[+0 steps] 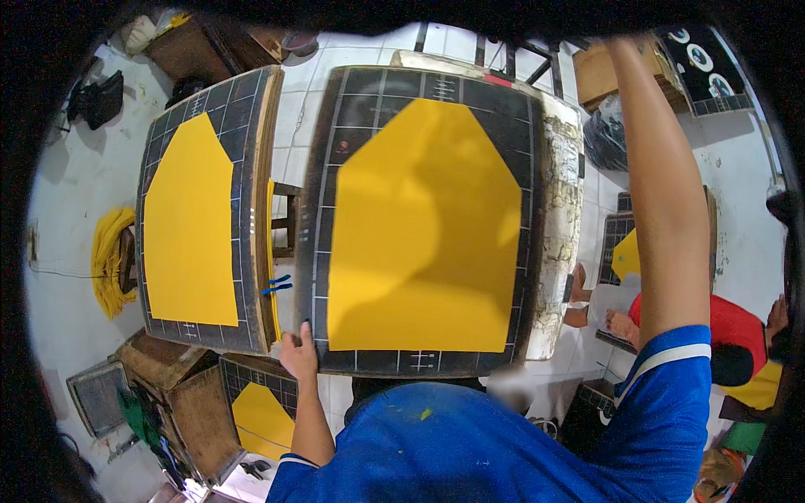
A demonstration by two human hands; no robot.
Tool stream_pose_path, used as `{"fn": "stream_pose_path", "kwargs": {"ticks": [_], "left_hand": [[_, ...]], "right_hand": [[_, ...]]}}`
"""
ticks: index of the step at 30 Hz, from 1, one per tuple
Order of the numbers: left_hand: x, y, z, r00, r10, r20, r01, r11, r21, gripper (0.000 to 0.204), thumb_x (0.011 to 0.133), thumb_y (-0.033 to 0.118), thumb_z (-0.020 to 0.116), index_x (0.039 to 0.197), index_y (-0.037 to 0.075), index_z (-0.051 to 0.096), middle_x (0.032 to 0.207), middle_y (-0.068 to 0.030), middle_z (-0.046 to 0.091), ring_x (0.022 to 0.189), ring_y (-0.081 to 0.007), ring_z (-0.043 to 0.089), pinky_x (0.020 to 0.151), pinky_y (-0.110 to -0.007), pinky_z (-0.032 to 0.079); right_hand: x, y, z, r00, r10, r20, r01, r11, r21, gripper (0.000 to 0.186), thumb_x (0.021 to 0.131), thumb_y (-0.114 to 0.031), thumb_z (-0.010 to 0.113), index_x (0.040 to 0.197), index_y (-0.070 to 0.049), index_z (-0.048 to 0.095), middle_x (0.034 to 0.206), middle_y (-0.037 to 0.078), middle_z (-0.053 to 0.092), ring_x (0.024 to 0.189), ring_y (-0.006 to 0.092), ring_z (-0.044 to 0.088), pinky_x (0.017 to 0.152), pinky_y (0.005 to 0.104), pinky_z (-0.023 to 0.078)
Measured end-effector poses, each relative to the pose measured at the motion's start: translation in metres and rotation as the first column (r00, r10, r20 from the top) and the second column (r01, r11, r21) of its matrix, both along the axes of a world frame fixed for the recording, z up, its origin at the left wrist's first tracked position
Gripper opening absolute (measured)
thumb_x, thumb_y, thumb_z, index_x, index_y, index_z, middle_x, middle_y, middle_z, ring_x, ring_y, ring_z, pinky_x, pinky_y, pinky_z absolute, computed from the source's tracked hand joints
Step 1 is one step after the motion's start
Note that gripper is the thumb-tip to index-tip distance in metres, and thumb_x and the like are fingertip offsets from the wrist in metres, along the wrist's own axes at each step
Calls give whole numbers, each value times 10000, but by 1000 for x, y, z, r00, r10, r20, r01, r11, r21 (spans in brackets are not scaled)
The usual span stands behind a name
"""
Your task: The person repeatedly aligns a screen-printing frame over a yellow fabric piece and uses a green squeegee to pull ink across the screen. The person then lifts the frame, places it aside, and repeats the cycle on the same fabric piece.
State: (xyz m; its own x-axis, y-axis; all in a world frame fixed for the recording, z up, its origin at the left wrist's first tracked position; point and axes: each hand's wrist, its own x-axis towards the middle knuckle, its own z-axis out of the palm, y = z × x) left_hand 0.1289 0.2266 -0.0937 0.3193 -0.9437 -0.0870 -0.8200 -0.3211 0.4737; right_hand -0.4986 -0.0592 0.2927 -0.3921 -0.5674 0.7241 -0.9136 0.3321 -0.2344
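A large yellow sheet (394, 251) with angled upper corners lies flat on a black gridded board (419, 362) in front of me. My shadow falls across its right side. At the board's near left corner is my left hand (299, 354), its thumb stretched upward beside the edge and apart from the fingers. I see nothing held in it, though its fingers are partly hidden. My right arm (667, 184) reaches far up along the right side, and its hand lies beyond the dark upper rim of the picture.
To the left, a second gridded board (243, 210) carries a similar yellow sheet (191, 235). Blue strips (277, 285) sit between the boards. Yellow strands (111, 264) hang at the far left. A wooden box (189, 394) stands lower left. A person in red (738, 331) is at the right.
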Motion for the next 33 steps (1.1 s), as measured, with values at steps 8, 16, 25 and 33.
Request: {"fn": "stream_pose_path", "kwargs": {"ticks": [8,16,25,33], "left_hand": [[-34,-12,35,820,-445,-359,544,800,251,678,812,368,897,1227,-22,530,1064,-278,704,994,-460,692,850,-480,548],[-56,-18,42,829,-391,-401,531,775,343,667,812,365,898,1229,-5,531,1099,-252,691,1035,-432,682,878,-478,534],[-57,-30,47,821,-422,-386,556,746,366,636,820,364,896,1189,-7,534,1083,-258,694,1029,-442,684,866,-490,538],[-56,-73,44,719,-686,-115,626,566,536,797,743,742,781,980,-11,673,917,-239,726,895,-450,710,788,-513,565]], "right_hand": [[-11,-5,4,997,65,39,-66,998,11,682,824,-720,699,1060,-84,769,998,194,774,972,365,750,828,457,578],[-22,-18,15,1000,16,2,-16,999,45,723,806,-759,681,1043,-80,754,1009,206,769,984,370,741,838,470,564],[-18,-26,34,1000,9,7,-9,999,43,705,824,-762,664,985,-81,752,952,185,762,948,343,737,824,455,547],[-64,-51,39,998,44,-42,-43,999,30,703,841,-729,686,872,-28,712,814,197,718,784,321,708,710,438,520]]}}
